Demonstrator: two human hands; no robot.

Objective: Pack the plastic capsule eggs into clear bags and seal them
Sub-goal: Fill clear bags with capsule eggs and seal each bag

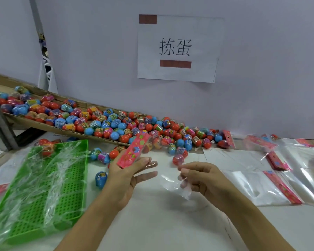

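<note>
1. The left hand (129,175) is holding up a clear bag (172,180) by its pink flowered header card (132,153), the thumb pinning the card against the outstretched fingers.
2. The right hand (200,179) is pinching the film of that same bag, its fingers curled around the plastic, both hands raised above the white bench (152,223).
3. Red and blue capsule eggs (116,124) are lying heaped on a slanted cardboard chute (49,128) along the wall, spilling onto the bench just behind the hands; their printed wrap labels are too small to read.
4. A blue egg (101,178) is sitting by the left wrist.
5. A green perforated tray (43,187) is lying at left under crinkled clear film.
6. Empty bags with pink headers (281,189) are lying flat at right.
7. A paper sign (178,48) on the wall is showing "拣蛋" in black characters.
</note>
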